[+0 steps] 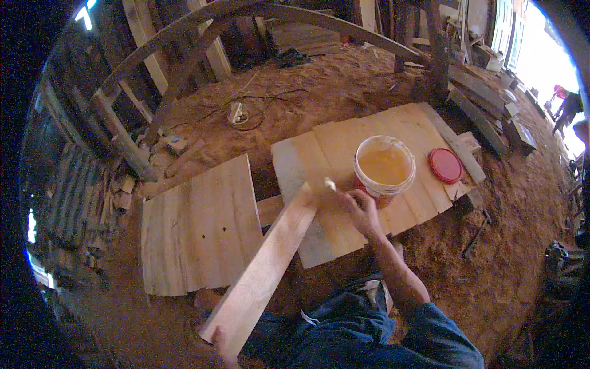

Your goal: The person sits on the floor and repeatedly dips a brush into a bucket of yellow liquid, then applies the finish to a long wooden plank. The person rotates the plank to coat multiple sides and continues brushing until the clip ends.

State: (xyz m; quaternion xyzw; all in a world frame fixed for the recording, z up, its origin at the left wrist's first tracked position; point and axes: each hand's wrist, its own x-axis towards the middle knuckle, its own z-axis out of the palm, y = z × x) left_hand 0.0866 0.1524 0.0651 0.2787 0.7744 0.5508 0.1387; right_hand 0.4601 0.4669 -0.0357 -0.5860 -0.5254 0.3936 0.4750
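Note:
A long pale wooden board (264,270) slants from my lap up to the edge of the joined planks (335,234). At its near, lower end my left hand (224,345) is closed around the board's edge. My right hand (362,212) is closed on a small tool with a whitish tip (330,183), held just right of the board's far end. The fingers hide most of this tool, and I cannot make out its kind. Directly behind the right hand stands an open plastic bucket (376,188) partly filled with a yellowish-tan substance.
A red round lid (445,166) lies on the planks right of the bucket. Another plank panel (200,230) is at the left. A hammer-like tool (477,234) rests on the sawdust-covered floor. Lumber (482,114) is stacked at the back right; a curved wooden frame (319,21) stands behind.

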